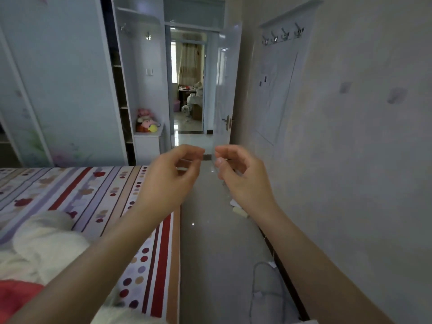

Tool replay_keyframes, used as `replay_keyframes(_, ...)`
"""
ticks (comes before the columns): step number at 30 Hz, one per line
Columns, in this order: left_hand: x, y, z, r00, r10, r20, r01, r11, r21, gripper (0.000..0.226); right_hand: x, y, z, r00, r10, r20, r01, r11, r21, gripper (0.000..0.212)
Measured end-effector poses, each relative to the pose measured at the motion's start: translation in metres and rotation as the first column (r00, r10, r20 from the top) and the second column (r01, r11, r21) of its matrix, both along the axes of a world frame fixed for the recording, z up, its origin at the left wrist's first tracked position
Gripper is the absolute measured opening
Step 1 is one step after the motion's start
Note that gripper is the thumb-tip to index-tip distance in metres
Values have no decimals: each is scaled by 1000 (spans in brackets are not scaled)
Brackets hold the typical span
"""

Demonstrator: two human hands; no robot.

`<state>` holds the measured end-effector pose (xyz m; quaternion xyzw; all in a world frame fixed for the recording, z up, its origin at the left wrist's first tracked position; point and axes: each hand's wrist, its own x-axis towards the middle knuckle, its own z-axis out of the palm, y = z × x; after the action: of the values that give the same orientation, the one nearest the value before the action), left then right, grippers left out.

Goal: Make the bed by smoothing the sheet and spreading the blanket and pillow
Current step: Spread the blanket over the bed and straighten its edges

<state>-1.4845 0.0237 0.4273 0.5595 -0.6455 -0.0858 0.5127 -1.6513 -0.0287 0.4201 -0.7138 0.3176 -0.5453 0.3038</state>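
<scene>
The bed's striped, dotted sheet (93,190) fills the left of the view. A crumpled cream blanket (46,242) lies on it at the lower left, with a red cloth (18,293) beside it at the bottom edge. My left hand (170,181) hangs in the air above the bed's right edge, fingers loosely curled, holding nothing. My right hand (240,176) is raised over the floor next to it, also loosely curled with nothing in it. The two hands are close together but apart. No pillow is plainly visible.
A grey tiled floor strip (210,230) runs between the bed and the right wall (350,160), with a white cable (264,288) and small scraps (238,210) on it. Ahead stand a wardrobe (65,90), a low cabinet with plush toys (146,123) and an open door (225,90).
</scene>
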Motion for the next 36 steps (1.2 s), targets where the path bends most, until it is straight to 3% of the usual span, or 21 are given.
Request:
replay_keyframes(11,1,-141,-31,997,-5,-73,6,1000,10,24,6,-145,-31,999,35,-40,-33,998,47,22)
replay_keyframes(17,40,-219,-37,992,55,-117,-53,998,22,26,51,-238,-26,991,85,-106,-79,995,60,20)
replay_keyframes(24,117,-269,-40,953,265,-148,-260,964,57,24,139,-319,-23,964,245,-106,-239,969,70,20)
replay_keyframes(36,202,-393,-53,759,645,-83,-630,761,156,25,255,-494,-35,834,535,-139,-529,845,80,18)
